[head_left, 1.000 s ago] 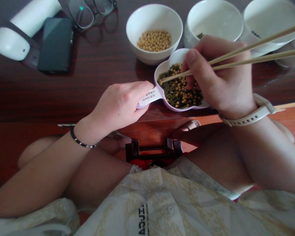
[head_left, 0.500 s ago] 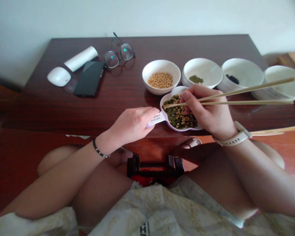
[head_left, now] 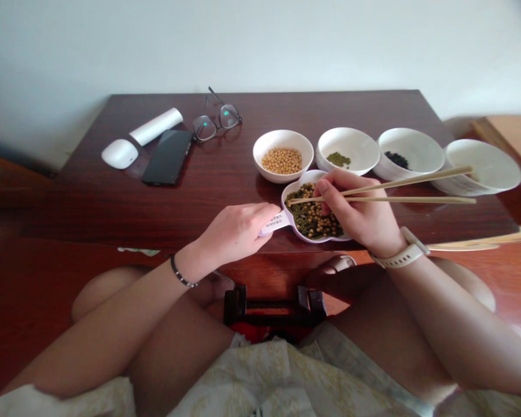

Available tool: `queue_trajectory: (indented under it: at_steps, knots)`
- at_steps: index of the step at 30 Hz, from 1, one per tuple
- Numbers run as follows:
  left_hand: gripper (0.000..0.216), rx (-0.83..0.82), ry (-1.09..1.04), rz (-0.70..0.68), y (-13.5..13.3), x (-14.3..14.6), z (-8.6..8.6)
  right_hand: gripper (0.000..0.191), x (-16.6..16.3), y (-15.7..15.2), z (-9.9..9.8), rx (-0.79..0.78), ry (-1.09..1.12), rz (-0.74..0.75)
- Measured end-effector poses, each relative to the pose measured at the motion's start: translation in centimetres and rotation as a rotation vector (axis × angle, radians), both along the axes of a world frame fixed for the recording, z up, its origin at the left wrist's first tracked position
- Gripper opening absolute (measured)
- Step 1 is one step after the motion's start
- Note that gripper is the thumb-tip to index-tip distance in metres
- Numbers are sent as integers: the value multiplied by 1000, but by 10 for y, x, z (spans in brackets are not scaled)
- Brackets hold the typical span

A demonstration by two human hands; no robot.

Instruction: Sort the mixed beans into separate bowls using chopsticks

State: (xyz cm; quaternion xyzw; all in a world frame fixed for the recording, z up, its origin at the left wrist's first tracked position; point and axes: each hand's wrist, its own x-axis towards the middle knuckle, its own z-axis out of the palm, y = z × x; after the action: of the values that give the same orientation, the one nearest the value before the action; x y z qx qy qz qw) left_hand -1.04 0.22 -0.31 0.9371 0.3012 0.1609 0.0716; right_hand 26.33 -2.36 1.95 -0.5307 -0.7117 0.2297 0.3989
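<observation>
Compared with half a second earlier, the head view sits higher, so more of the pale wall (head_left: 113,52) shows and the fourth bowl is now fully in frame. The dark wooden table (head_left: 91,200) crosses the middle of the picture. Along its far side stand four white bowls: one of soybeans (head_left: 282,138), one of mung beans (head_left: 347,136), one of black beans (head_left: 410,139), and a last one (head_left: 481,156) whose contents are out of sight. To the left lie a white oval device (head_left: 119,154), a white tube (head_left: 156,126), a black phone (head_left: 168,157) and glasses (head_left: 217,128).

Near the table's front edge, just in front of the soybean bowl, sits a small lobed white dish (head_left: 306,176) with a lilac rim. The left hand (head_left: 232,234) curls around its labelled handle (head_left: 274,223). The right hand (head_left: 360,211) pinches a pair of wooden chopsticks (head_left: 408,192), their tips drawn close together above the mixed beans (head_left: 312,219) in the dish. Whether they pinch a bean is too small to tell. The hands hold much the same pose as before.
</observation>
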Motion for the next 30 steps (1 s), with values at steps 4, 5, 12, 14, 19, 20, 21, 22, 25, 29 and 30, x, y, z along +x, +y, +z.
queue_trajectory:
  at_steps: [4, 5, 12, 14, 19, 20, 21, 22, 25, 29, 30]
  knots:
    - [22, 1, -1, -1, 0, 0, -1, 40, 0, 0, 1, 3, -11, 1]
    - [22, 1, -1, -1, 0, -1, -1, 40, 0, 0, 1, 4, -13, 1]
    - [22, 8, 7, 6, 1, -1, -2, 40, 0, 0, 0, 19, -10, 1]
    - [23, 2, 10, 7, 1, -1, -2, 41, 0, 0, -1, 24, -7, 0]
    - [24, -8, 15, 10, 1, -1, -2, 41, 1, 0, -1, 24, -5, 2]
    - [24, -8, 14, 9, 1, -1, -2, 40, 1, 0, -1, 23, -6, 3]
    - [24, -7, 14, 6, 1, -1, -2, 40, 1, 0, -2, 22, -8, 3]
    - [25, -7, 14, 4, 1, -1, -3, 40, 1, 0, -2, 20, -9, 2]
    - [27, 5, 15, 3, 1, -2, -4, 40, 1, 0, -1, 17, -11, 1]
    - [27, 22, 22, 3, 1, -2, -3, 42, 0, 0, 0, 36, -13, 9]
    - [26, 22, 25, 5, 1, -2, -3, 42, 0, 1, 0, 38, -14, 9]
